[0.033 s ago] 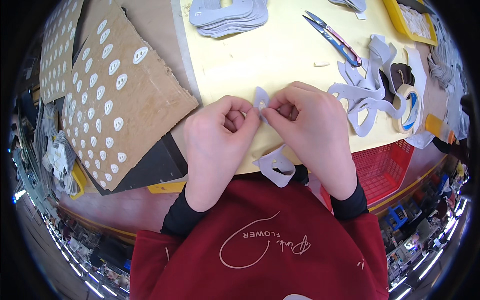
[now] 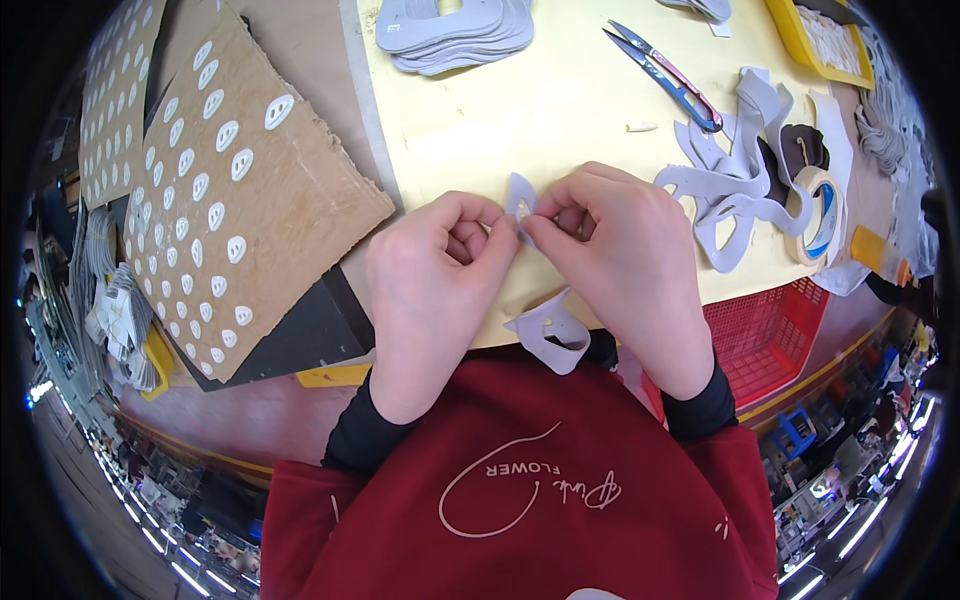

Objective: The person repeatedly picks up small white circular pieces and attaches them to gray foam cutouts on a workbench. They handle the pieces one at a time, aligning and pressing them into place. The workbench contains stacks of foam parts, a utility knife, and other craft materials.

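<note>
Both my hands meet over the pale yellow table top (image 2: 480,130). Pinched between the thumbs and fingertips of my left hand (image 2: 425,260) and my right hand (image 2: 625,255) is a small grey fabric piece (image 2: 519,187). Its pointed upper end sticks up between them; my fingers cover most of the rest. A small pale spot shows at the pinch, too small to make out. Below my hands, a larger grey fabric cutout (image 2: 552,338) with an opening in it hangs over the table's near edge.
Cardboard sheets (image 2: 255,225) with rows of white oval pieces lie left. Stacked grey fabric pieces (image 2: 450,40) sit at the back. Right are thread snips (image 2: 670,80), fabric strips (image 2: 740,180), a tape roll (image 2: 822,225) and a yellow tray (image 2: 795,30). A red basket (image 2: 770,340) stands below.
</note>
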A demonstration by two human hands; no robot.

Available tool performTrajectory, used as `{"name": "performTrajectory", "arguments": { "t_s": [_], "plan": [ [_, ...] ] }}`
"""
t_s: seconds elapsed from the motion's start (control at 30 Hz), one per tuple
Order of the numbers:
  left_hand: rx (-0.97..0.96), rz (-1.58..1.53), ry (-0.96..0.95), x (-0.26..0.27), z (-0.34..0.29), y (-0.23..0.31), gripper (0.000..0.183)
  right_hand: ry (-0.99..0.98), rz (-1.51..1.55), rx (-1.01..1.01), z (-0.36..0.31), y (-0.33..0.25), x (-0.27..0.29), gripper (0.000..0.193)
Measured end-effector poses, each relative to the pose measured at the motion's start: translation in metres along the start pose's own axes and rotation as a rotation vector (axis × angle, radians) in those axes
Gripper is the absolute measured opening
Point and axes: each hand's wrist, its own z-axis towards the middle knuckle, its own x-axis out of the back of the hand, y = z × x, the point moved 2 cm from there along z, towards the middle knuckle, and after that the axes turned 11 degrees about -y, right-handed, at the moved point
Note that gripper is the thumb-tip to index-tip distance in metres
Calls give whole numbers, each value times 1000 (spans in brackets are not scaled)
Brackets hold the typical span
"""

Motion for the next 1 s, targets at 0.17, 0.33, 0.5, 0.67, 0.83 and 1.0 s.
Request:
{"name": "performTrajectory", "arguments": {
  "t_s": [0.17,0.33,0.5,0.67,0.83,1.0],
  "plan": [
    [9,-5,23,-1,1,-2,10,-22,17,-23,0,1,-1,13],
    [10,11,19,-1,7,-2,10,-25,23,-26,5,2,0,12],
    [3,18,-27,2,9,0,12,-33,14,-16,6,3,1,13],
    [66,-92,-81,7,14,1,13,-16,6,1,6,3,0,14],
    [48,-25,-70,8,17,4,13,-20,22,2,6,4,0,14],
    [31,4,-53,7,19,6,11,14,-15,36,7,5,0,14]
  ]
}}
